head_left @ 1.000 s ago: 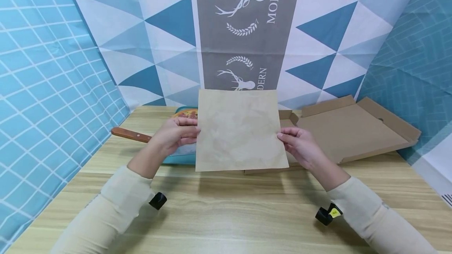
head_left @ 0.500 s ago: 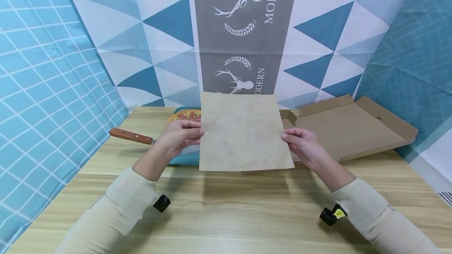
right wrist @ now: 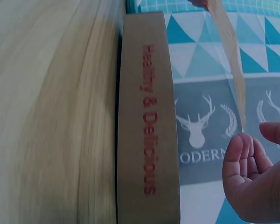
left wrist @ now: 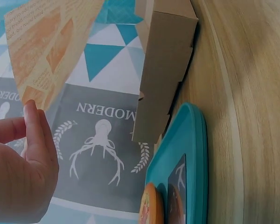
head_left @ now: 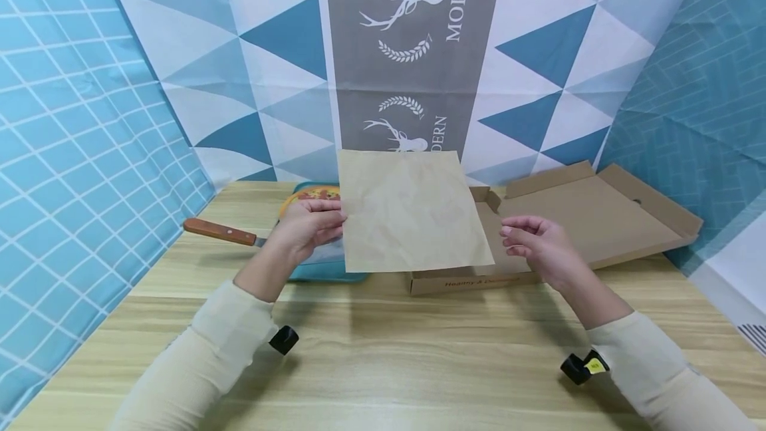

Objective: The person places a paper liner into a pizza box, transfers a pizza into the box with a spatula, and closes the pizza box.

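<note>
My left hand (head_left: pixel 305 228) pinches the left edge of a square sheet of brown paper (head_left: pixel 413 211), held up in the air. Its plain side faces me; in the left wrist view the other side of the paper (left wrist: pixel 46 42) shows printed text and orange-brown patches. My right hand (head_left: pixel 541 245) is off to the right of the sheet, fingers loosely bent and thumb apart from them, holding nothing. Behind and below the paper stands an unfolded cardboard pizza box (head_left: pixel 467 283), partly hidden, its lid (head_left: pixel 592 218) lying back to the right.
Left of the box, a teal tray (head_left: pixel 326 273) bears a pizza (head_left: pixel 311 195), partly covered by the paper and left hand. A pizza server's wooden handle (head_left: pixel 218 231) juts out leftward over the wooden table (head_left: pixel 407 364). Patterned cloth (head_left: pixel 413 38) hangs at the back.
My right hand has let go of the paper's right edge and moved right, away from it. The sheet's lower edge has risen, uncovering the box's front wall. My left hand keeps its grip.
</note>
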Demonstrator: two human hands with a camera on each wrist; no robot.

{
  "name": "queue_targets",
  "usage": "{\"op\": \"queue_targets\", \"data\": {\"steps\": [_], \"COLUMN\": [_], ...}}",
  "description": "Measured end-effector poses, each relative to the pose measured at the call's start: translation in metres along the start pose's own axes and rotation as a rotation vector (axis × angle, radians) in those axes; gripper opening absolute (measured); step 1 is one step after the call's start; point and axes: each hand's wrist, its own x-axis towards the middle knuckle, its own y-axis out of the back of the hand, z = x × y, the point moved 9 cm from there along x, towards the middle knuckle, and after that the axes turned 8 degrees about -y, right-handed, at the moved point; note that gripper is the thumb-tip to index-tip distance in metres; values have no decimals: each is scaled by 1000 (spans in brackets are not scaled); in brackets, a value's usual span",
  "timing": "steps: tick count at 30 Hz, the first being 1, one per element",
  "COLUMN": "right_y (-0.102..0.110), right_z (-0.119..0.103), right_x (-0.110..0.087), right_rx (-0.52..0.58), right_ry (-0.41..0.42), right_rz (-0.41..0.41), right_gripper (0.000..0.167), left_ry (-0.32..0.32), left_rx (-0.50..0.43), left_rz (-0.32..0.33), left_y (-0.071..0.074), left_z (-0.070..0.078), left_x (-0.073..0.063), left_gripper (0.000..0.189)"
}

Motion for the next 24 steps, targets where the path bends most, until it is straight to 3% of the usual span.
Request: {"op": "queue_targets", "data": {"steps": [6, 12, 14, 17, 24], "right_y": [27, 50, 53, 57, 66], "right_z": [0, 8, 11, 12, 16], "right_x": [-5, -7, -8, -10, -13], "right_rx": [-75, -548, -641, -706, -745], "right_ry": [9, -34, -42, -46, -53], "right_rz": [60, 158, 160, 159, 142], "right_gripper": [6, 39, 42, 42, 36], "left_ry": [13, 62, 71, 77, 67], "left_rx": [4, 33, 43, 60, 110], "left_rz": [10, 53, 54, 48, 34], "left_y": [-5, -8, -10, -15, -24], "left_z": [-7, -16, -18, -20, -22], "left_x": [7, 14, 16, 19, 30], "left_gripper": [31, 31, 32, 33, 32]}}
